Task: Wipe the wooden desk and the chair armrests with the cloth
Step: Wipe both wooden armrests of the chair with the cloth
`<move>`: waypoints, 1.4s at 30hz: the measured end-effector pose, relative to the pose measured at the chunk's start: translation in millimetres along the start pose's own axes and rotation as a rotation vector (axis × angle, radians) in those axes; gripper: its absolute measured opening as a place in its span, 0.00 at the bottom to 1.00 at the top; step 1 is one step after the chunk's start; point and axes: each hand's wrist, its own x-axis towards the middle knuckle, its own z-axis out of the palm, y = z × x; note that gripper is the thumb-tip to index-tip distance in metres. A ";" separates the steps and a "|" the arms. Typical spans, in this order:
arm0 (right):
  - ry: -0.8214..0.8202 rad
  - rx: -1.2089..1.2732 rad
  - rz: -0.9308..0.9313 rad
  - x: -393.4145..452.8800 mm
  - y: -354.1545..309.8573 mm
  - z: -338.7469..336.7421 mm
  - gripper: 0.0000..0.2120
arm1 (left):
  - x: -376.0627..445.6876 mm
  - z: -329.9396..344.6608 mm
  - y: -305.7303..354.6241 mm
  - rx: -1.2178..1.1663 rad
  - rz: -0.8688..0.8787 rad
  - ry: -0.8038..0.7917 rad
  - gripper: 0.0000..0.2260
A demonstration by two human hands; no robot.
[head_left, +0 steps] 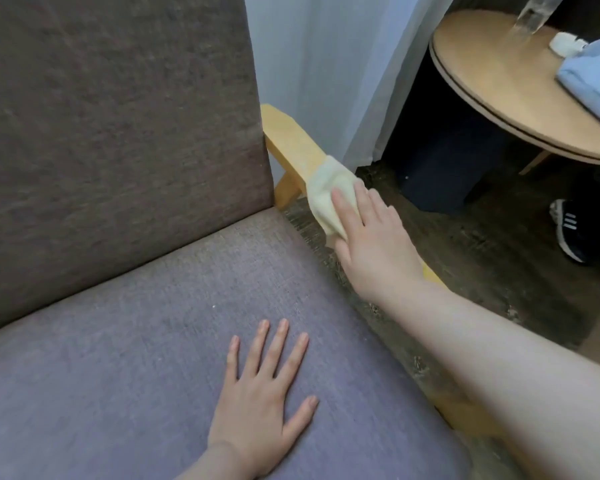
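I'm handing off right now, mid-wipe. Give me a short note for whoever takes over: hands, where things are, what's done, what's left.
Right hand: presses the pale yellow cloth onto the chair's right wooden armrest, fingers mostly straight, about midway along it.
Left hand: flat on the grey seat cushion, fingers spread, holding nothing.
Round wooden table stands to the right, with a folded blue towel on it.
Done: cannot tell from this view how much has been wiped.
Left: finish this armrest toward the backrest, then the other armrest, which is out of view, and the desk if not yet done.
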 end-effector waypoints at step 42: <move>-0.033 0.117 0.071 -69.9 26.0 1.2 0.26 | 35.9 -7.9 -40.0 0.052 0.023 0.013 0.32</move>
